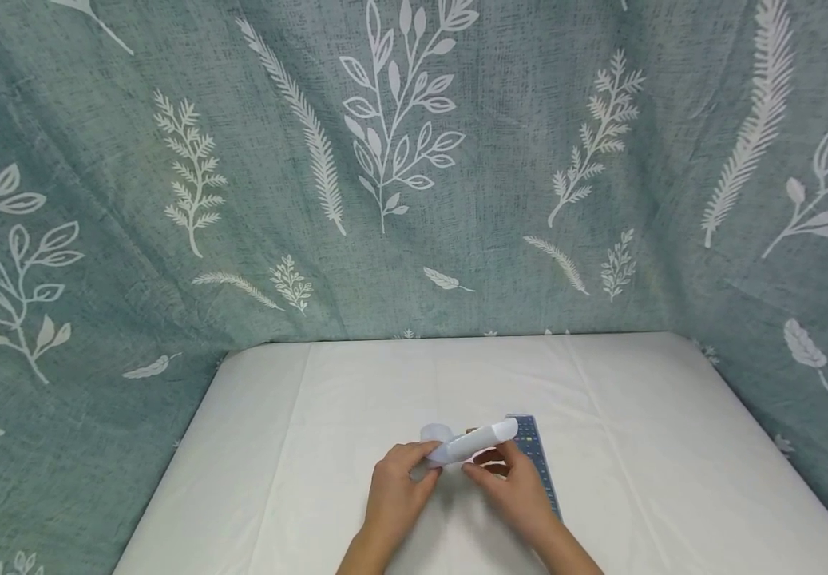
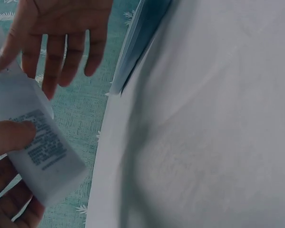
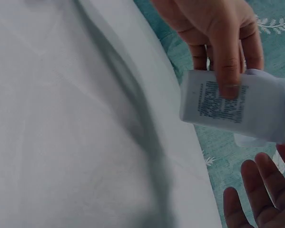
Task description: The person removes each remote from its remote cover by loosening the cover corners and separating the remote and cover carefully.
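Observation:
A white bottle [image 1: 481,439] is held up between both hands above the white table. Its flat face carries a block of small dark print in the wrist views. My left hand [image 1: 401,485] grips one end, thumb laid across the print [image 3: 221,107] and fingers on the far side. Behind the bottle, a pale rounded piece [image 1: 436,432] pokes out beside the left fingertips. At the other end, my right hand [image 1: 514,483] touches the bottle with one digit, while its remaining fingers [image 2: 74,59] extend loosely, apart from it. Part of that contact lies outside the right wrist view.
A flat blue panel [image 1: 539,459] with rows of small light marks lies on the table, partly behind the right hand. White cloth covers the table [image 1: 342,391]. A green curtain [image 1: 414,263] with white leaf prints hangs behind and along both sides.

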{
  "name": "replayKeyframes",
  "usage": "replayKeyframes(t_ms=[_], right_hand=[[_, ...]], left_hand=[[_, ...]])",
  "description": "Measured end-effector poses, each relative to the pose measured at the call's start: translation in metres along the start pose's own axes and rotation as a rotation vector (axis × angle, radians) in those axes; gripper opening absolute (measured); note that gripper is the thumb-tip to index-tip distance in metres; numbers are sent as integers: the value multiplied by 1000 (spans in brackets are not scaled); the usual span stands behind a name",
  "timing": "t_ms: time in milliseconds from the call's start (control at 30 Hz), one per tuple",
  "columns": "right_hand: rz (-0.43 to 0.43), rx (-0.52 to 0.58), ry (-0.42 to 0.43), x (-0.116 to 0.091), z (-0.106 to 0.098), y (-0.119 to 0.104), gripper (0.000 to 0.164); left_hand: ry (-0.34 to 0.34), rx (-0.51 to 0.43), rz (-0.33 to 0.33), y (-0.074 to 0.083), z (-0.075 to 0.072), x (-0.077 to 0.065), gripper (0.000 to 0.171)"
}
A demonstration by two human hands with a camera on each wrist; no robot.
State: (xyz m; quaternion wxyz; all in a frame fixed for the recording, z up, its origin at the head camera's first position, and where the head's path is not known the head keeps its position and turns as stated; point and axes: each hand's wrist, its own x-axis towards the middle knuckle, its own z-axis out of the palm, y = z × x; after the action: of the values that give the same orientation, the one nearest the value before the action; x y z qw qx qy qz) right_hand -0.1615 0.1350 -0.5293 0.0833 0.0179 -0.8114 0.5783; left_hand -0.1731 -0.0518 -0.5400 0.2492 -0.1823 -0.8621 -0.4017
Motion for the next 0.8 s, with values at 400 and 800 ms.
replayKeyframes(t_ms=[400, 800], right_hand=[[149, 232, -41, 0, -15, -21, 49], [180, 277, -68, -1, -23, -23, 49]], left_hand=[[165, 261, 194, -8, -8, 5, 45], [251, 362, 327, -4, -20, 11, 44]])
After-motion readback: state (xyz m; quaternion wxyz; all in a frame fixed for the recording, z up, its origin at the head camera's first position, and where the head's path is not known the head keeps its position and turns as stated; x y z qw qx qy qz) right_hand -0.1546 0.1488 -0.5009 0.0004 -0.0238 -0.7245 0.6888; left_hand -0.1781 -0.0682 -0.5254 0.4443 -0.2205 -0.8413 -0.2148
